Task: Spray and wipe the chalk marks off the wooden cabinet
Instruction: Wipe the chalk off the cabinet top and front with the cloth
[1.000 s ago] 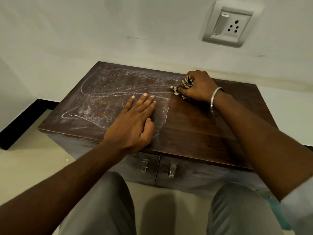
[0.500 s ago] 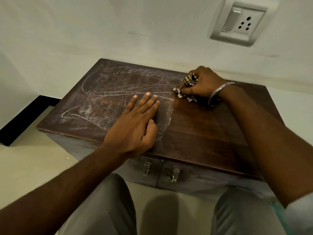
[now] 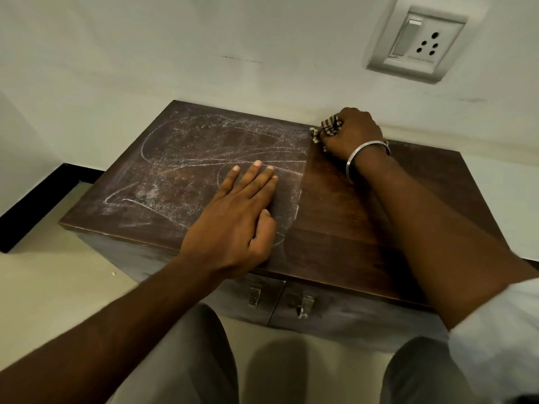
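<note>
The chalk marks [image 3: 186,158] cover the left and middle part of the wooden cabinet [image 3: 350,228] top: looping white lines and a dusty smear that reach from the left edge to a fairly straight boundary running front to back near the middle. To the right of that boundary the dark wood is bare and a little glossy.

The cloth [image 3: 328,128], a small checked rag in brown and cream, sits bunched at the back edge of the top, right where the chalked area meets the bare wood and close against the wall [image 3: 204,53]. The right hand [image 3: 351,132] is closed in a fist around it, knuckles up, pressing it onto the surface; only a crumpled corner of the cloth sticks out on the left side of the fist. A metal bangle [image 3: 364,153] circles the right wrist.

The left hand [image 3: 239,217] lies flat and open on the top near the front edge, palm down, fingers together and pointing toward the wall, resting on the chalked part and holding nothing.

Below the front edge of the top, two small metal handles [image 3: 254,294] sit side by side on the cabinet doors. The person's knees, in grey trousers [image 3: 189,360], are in front of the cabinet on a pale floor [image 3: 43,287]. A white switch and socket plate [image 3: 420,43] is mounted on the wall above the right end of the cabinet.
</note>
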